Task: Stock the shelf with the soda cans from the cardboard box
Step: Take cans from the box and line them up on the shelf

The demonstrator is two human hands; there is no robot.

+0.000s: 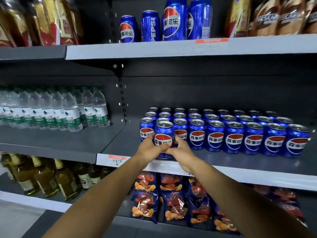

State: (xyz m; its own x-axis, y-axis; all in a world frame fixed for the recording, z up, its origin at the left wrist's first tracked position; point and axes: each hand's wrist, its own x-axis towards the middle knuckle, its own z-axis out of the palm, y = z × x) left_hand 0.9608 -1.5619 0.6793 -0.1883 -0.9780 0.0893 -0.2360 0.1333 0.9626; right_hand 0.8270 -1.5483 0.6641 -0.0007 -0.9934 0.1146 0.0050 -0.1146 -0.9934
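Grey steel shelving fills the wall, and on the middle shelf [223, 176] a block of blue soda cans [233, 134] stands in neat rows running back to the panel. At its left front corner the person holds one more can [163, 134] upright, long axis vertical, base at or just above the shelf's front lip; from where I stand I can't be sure it has touched down. Both hands meet low on it: the left hand [148, 151] wraps the left side, the right hand [180, 150] the right, fingers [177, 143] curled round the body. The open slot lies straight behind and slightly left, beside the front row. Bare shelf stretches left toward water bottles [68, 112]; crisp packets [171, 201] hang below, taller cans [173, 19] above. Only the neighbouring cans crowd the move.
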